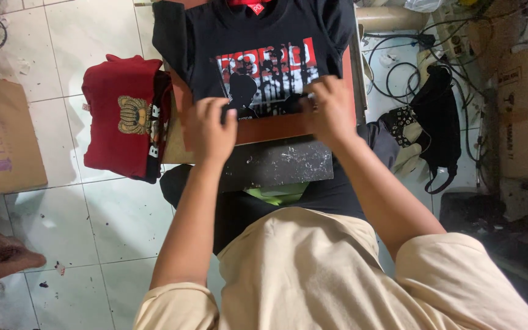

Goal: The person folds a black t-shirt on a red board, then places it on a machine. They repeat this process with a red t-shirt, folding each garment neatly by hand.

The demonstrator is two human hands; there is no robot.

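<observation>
This looks like a small garment-printing workshop, run in a cramped back room. A black T-shirt [258, 55] with a red and white print lies spread over a flat brown press board [270, 129] on the counter, its scuffed dark edge [276, 164] facing the person. A stack of folded red and black shirts [126, 116] sits just beside the counter's left edge. Flattened cardboard [1, 137] lies on the white tiled floor [117, 226], and tangled black cables [410, 67] run past boxes [520, 116] at the right.
</observation>
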